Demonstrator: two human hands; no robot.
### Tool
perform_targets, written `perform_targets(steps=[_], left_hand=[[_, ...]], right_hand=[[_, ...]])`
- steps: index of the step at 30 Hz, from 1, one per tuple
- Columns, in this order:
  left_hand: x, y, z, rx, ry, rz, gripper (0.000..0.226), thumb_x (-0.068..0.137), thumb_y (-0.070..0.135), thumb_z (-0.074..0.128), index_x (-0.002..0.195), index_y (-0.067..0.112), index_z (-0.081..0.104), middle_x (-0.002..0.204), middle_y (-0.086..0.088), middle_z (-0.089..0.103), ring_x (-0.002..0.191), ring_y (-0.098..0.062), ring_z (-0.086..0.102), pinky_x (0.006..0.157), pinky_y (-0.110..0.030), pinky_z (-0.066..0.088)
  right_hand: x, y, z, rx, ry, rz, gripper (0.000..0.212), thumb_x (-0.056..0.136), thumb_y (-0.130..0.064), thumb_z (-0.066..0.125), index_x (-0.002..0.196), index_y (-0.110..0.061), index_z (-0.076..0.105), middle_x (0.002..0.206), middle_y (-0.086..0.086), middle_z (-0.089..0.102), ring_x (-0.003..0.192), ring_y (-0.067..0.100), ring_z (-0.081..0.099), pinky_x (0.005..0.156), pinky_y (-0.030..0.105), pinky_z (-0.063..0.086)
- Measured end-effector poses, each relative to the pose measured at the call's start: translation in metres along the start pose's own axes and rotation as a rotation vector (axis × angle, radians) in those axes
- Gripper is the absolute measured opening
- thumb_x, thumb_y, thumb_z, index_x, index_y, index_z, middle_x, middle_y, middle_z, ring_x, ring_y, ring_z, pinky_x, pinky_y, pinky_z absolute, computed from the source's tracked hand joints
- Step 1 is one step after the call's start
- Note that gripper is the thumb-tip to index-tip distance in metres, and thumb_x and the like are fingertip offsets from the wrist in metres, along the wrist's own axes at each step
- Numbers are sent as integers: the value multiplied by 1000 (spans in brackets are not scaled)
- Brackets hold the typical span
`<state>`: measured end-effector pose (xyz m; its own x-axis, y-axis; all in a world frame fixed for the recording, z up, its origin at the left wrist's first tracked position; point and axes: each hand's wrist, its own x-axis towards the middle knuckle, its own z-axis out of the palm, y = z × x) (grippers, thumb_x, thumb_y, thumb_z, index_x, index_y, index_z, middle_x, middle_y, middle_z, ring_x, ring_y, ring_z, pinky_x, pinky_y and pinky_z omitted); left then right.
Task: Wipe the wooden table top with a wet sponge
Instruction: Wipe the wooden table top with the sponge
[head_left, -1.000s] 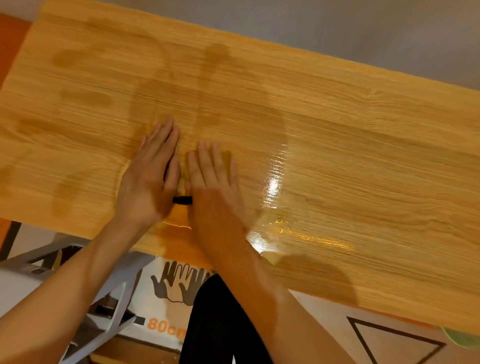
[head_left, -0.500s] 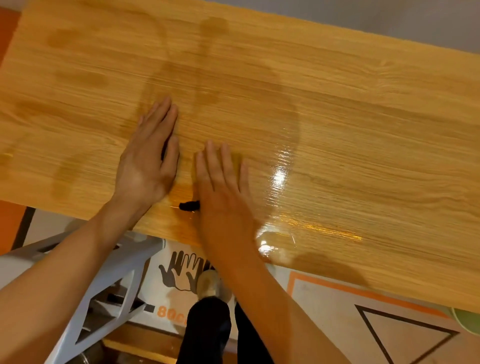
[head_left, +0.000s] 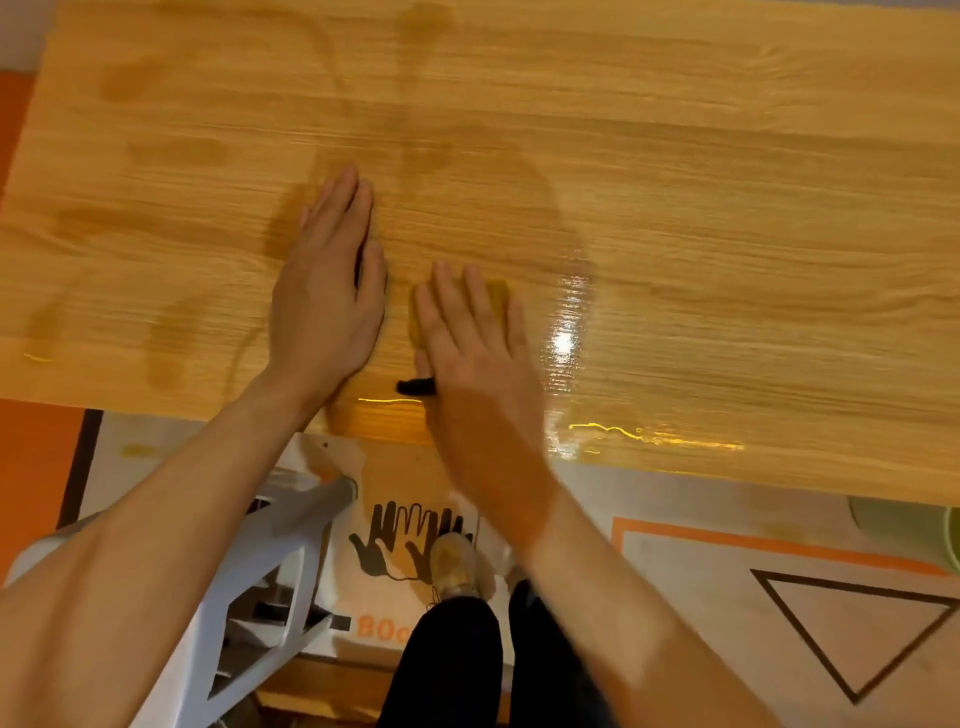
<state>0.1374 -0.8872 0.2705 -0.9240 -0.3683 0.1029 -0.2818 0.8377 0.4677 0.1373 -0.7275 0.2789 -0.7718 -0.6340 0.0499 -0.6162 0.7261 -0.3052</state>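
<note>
The wooden table top (head_left: 727, 218) fills the upper part of the head view, with dark damp streaks on its left half and a shiny wet patch near the front edge. My right hand (head_left: 472, 353) lies flat with straight fingers and presses on a yellow sponge (head_left: 500, 299). The hand covers most of the sponge, and a dark strip (head_left: 415, 387) sticks out beside the thumb. My left hand (head_left: 322, 301) rests flat on the wood just left of the right hand, fingers straight, holding nothing.
A white metal frame (head_left: 270, 561) stands below the table's front edge on the left. The floor mat (head_left: 675, 597) shows handprint marks (head_left: 410, 540) and a triangle outline. My dark trouser legs and one shoe (head_left: 457, 564) are below. A green rim (head_left: 953, 540) peeks in at right.
Both hands have slid a little to the right over the wood, the right one staying on the sponge. The view has tilted down, showing more floor.
</note>
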Motion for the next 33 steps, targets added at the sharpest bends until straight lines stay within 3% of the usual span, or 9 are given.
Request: perform_targets(steps=[3, 6, 8, 13, 17, 21, 24, 29, 33], left_hand=[[2, -1, 2, -3, 8, 4, 50, 107, 22, 33, 154, 7, 31, 164, -8, 26, 153, -19, 20, 127, -34, 9], [2, -4, 3, -12, 14, 7, 50, 107, 20, 33, 154, 5, 32, 163, -10, 26, 153, -21, 20, 125, -27, 4], [2, -5, 3, -5, 13, 4, 50, 107, 20, 33, 154, 5, 31, 164, -10, 25, 153, -21, 19, 123, -24, 1], [6, -4, -8, -4, -106, 6, 53, 108, 24, 32, 157, 6, 22, 167, -9, 14, 155, -20, 9, 123, -28, -2], [-15, -8, -25, 15, -193, 49, 55, 108, 29, 34, 158, 8, 21, 167, -7, 14, 155, -18, 9, 125, -31, 0], [-53, -22, -31, 17, -197, 97, 56, 108, 32, 33, 159, 12, 18, 168, -2, 10, 155, -14, 6, 125, -28, -2], [-54, -26, -26, 52, -157, 115, 55, 109, 31, 30, 159, 9, 18, 168, -5, 10, 155, -17, 6, 125, -27, -3], [-54, -27, -21, 82, -124, 130, 55, 108, 29, 27, 158, 6, 19, 167, -9, 12, 155, -21, 8, 127, -36, 3], [-55, -27, -19, 77, -103, 136, 55, 108, 30, 28, 158, 8, 20, 167, -7, 13, 155, -19, 9, 126, -33, 3]], right_hand=[[-31, 67, -29, 22, -64, 88, 62, 94, -21, 47, 152, -20, 25, 161, 0, 15, 149, 21, 1, 121, 48, -2], [-67, 127, -60, 105, 89, 473, 62, 90, -17, 36, 151, -16, 28, 161, 3, 16, 149, 22, 4, 119, 56, 3], [-64, 112, -55, 120, 174, 604, 65, 86, -13, 37, 150, -12, 29, 160, 7, 16, 149, 28, 7, 119, 56, 5], [-15, 0, -6, 91, 104, 230, 64, 86, -22, 51, 147, -11, 37, 156, 11, 28, 147, 31, 15, 121, 50, 6], [-34, 43, -20, 58, -47, -9, 65, 89, -20, 55, 150, -20, 31, 159, 1, 22, 149, 23, 10, 121, 52, 4], [-89, 119, -58, 147, 79, 427, 64, 87, -13, 39, 150, -19, 31, 160, 1, 19, 149, 22, 6, 118, 57, 5], [-84, 89, -44, 144, 211, 589, 63, 88, -13, 36, 150, -12, 31, 160, 6, 18, 149, 27, 6, 119, 54, 5], [-43, -27, 10, 88, 161, 194, 50, 93, -17, 44, 142, -10, 44, 152, 11, 38, 145, 32, 24, 118, 54, 18], [-60, 14, -1, 103, 109, -82, 38, 101, -24, 49, 138, -14, 51, 147, 6, 45, 142, 25, 33, 118, 49, 23]])
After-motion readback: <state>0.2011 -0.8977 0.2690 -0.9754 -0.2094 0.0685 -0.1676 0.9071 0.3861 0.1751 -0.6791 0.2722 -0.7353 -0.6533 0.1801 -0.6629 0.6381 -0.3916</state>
